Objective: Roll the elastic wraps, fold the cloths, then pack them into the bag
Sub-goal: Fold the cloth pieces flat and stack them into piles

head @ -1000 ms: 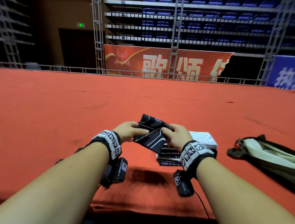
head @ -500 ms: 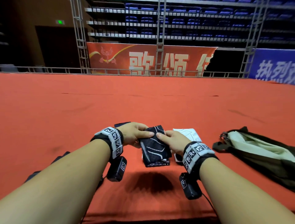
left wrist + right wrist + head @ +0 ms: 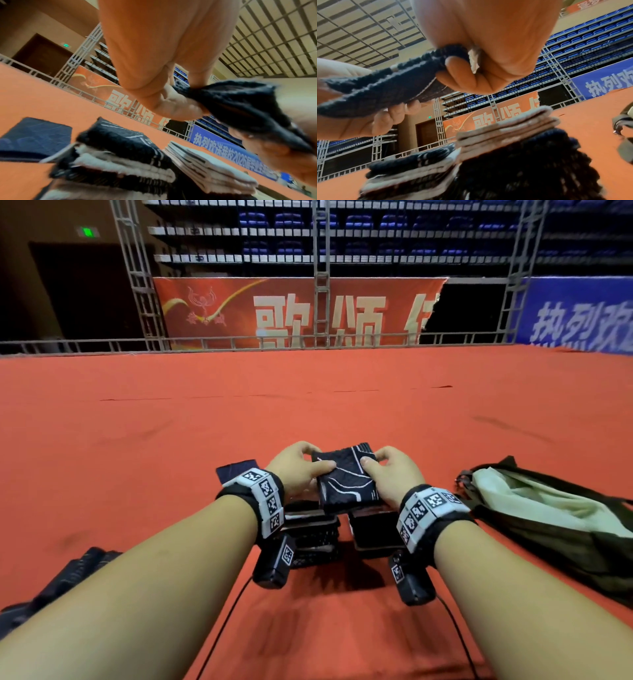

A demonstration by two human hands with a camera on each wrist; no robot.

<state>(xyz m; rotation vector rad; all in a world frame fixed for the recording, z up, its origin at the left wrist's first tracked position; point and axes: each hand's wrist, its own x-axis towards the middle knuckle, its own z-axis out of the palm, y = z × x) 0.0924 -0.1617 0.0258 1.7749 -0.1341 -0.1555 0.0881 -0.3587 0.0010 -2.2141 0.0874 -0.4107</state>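
Moved: the cloth [image 3: 346, 477] has gone from half-folded to a flat square, lifted above the stacks [image 3: 317, 537]. Your left hand [image 3: 298, 470] and right hand [image 3: 394, 474] pinch its side edges. Step: folding. Next: lay it squarely on a stack; bag [image 3: 555, 529] waits right.

Stacks of folded black-and-white cloths [image 3: 317, 537] crowd beneath the fingers (bare red carpet [image 3: 308, 412] lies open beyond them).
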